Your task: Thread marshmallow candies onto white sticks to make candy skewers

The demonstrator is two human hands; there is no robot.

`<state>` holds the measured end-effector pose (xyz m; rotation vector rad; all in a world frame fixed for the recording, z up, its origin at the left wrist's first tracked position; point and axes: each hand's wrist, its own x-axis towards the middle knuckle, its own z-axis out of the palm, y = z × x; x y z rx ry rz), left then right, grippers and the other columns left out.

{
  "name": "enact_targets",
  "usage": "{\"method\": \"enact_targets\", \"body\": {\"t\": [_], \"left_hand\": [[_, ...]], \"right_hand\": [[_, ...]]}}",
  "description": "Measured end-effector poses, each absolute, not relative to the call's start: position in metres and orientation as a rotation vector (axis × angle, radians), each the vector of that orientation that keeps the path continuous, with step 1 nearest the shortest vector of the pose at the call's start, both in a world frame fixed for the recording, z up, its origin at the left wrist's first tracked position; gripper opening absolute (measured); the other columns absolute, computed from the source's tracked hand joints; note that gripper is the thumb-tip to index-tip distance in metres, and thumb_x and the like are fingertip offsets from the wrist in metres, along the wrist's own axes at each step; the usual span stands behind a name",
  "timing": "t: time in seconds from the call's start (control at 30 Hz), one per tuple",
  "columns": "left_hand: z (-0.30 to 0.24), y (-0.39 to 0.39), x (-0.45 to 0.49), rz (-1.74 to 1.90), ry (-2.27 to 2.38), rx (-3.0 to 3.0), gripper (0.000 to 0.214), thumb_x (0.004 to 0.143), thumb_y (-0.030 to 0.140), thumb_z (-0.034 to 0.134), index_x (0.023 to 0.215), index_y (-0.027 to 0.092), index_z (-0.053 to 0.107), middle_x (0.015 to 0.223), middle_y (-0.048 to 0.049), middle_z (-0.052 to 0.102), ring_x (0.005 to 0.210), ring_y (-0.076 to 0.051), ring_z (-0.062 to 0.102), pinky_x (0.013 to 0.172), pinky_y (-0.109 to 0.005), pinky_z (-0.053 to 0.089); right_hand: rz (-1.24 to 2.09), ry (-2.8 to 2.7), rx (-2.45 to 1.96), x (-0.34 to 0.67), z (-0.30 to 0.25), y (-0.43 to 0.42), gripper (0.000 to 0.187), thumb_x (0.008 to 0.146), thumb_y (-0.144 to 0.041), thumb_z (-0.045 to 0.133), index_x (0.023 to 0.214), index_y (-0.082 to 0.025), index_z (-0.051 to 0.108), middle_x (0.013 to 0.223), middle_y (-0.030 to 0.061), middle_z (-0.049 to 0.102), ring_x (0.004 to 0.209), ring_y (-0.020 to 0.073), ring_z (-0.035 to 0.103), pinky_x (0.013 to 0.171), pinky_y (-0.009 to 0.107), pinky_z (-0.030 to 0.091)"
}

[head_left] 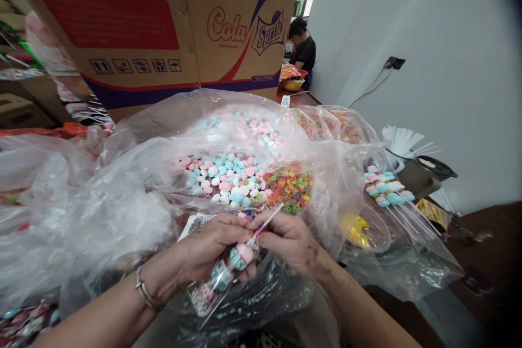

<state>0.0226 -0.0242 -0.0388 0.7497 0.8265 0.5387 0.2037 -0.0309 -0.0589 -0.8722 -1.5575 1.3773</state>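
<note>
A marshmallow skewer (241,256), pink and pale blue in a clear wrapper, hangs tilted between my hands with its white stick pointing up to the right. My left hand (216,242) is closed around the wrapper's neck and the skewer's side. Fingers of my right hand (290,240) pinch at the stick, where a thin pink strip shows; whether it is a tie I cannot tell. Just beyond them lie loose pink, blue and white marshmallows (228,176) and colourful candy rings (289,189) in open clear plastic bags.
A big cardboard box (142,16) stands behind the bags. At right are several finished marshmallow skewers (387,187), white sticks (403,141) in a container, a dark jug (428,171) and a clear tub (381,228) with yellow ties. Another person (304,49) sits farther back.
</note>
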Motion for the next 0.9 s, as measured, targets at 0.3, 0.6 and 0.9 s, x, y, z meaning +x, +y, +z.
{"method": "enact_targets", "body": {"t": [0.3, 0.6, 0.9], "left_hand": [[-0.04, -0.021, 0.015, 0.392, 0.61, 0.777, 0.028, 0.074, 0.037, 0.074, 0.076, 0.009, 0.071, 0.065, -0.0095, 0.071, 0.043, -0.01, 0.059, 0.04, -0.017, 0.044], [-0.037, -0.02, 0.016, 0.467, 0.802, 0.952, 0.033, 0.074, 0.043, 0.075, 0.066, 0.014, 0.063, 0.056, 0.0007, 0.059, 0.046, -0.008, 0.048, 0.041, -0.017, 0.036], [-0.026, -0.026, 0.023, 0.283, 0.846, 1.192, 0.032, 0.075, 0.045, 0.073, 0.063, 0.016, 0.066, 0.055, 0.0009, 0.057, 0.047, -0.01, 0.046, 0.042, -0.019, 0.038]], "right_hand": [[0.928, -1.727, -0.986, 0.204, -0.051, -0.042, 0.016, 0.093, -0.022, 0.051, 0.083, -0.02, 0.063, 0.071, -0.0012, 0.063, 0.067, 0.0128, 0.059, 0.067, 0.026, 0.048], [-0.133, -2.085, -0.992, 0.214, -0.046, -0.053, 0.027, 0.099, -0.019, 0.044, 0.118, -0.016, 0.063, 0.108, 0.0108, 0.069, 0.103, 0.023, 0.058, 0.094, 0.038, 0.043], [-0.41, -2.567, -0.807, 0.22, -0.025, -0.06, 0.023, 0.094, -0.015, 0.044, 0.084, -0.011, 0.064, 0.076, 0.0063, 0.06, 0.078, 0.0216, 0.047, 0.086, 0.042, 0.038]]}}
